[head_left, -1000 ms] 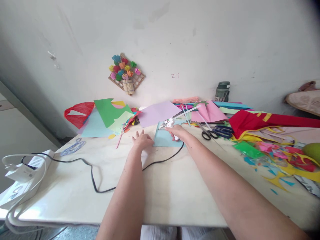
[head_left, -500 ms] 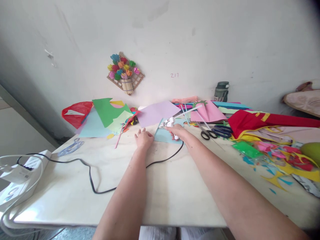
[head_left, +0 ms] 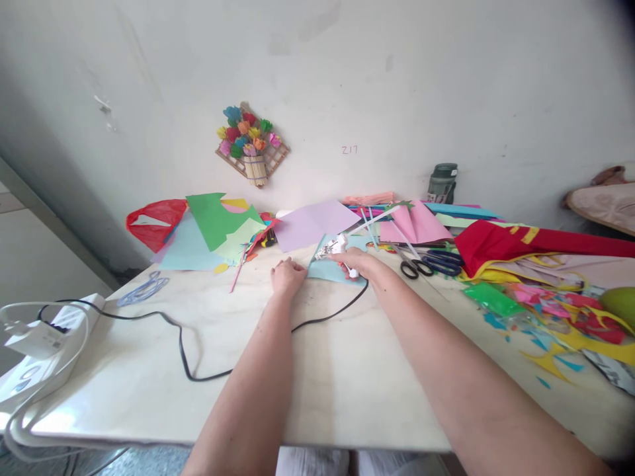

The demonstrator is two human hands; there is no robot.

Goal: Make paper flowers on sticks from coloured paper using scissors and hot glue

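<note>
My right hand [head_left: 358, 262] is wrapped round a white glue gun [head_left: 338, 244], its nozzle pointing left and down over a sheet of light blue paper [head_left: 333, 271]. A long pale glue stick [head_left: 373, 219] juts from the back of the gun. From the handle, a black cord [head_left: 331, 318] runs left across the table, passing under my left forearm. My left hand [head_left: 288, 275] rests at the left edge of the light blue paper, its fingers curled together. Whatever is between those fingers is hidden.
Scissors [head_left: 415, 267] lie right of the glue gun, before pink paper [head_left: 417, 223]. Red cloth [head_left: 496, 246] and paper scraps fill the right side. Green paper [head_left: 218, 221] and lilac paper [head_left: 315, 226] lie at the back. A power strip [head_left: 74, 330] sits at left.
My left fingers, more spread before, are now curled in at the light blue paper's edge. The glue gun's nozzle stays close to the paper. The whole view has shifted slightly.
</note>
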